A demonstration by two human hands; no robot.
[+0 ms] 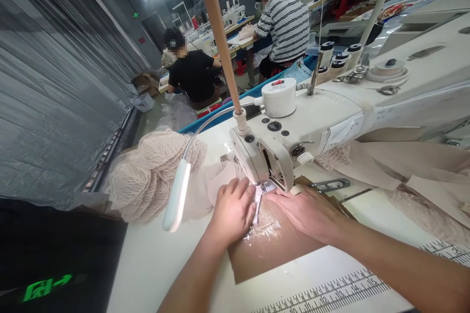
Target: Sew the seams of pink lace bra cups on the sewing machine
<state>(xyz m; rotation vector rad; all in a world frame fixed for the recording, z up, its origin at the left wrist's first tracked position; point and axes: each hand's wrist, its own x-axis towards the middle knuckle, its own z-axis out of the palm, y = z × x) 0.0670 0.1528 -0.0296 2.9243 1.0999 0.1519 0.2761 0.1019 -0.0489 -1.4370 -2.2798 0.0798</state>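
Note:
A white sewing machine (253, 156) stands before me, its needle area lit brightly. My left hand (233, 208) lies on pale mesh fabric (222, 178) just left of the presser foot (265, 185), fingers laid forward and slightly bent. On the other side my right hand (308, 210) rests with fingers stretched towards the foot. Between the hands a narrow light strip of fabric (258, 208) runs up to the foot. Beneath them is a brown sheet (264, 254) with shiny clear tape on it. My fingertips partly hide the fabric edge.
A stack of beige lace pieces (157, 171) lies left, near a white gooseneck lamp (178, 195). More beige fabric (414, 166) lies right. A printed ruler (330, 293) runs along the front edge. Two people, one in black (193, 76), one in stripes (290, 24), sit at machines behind.

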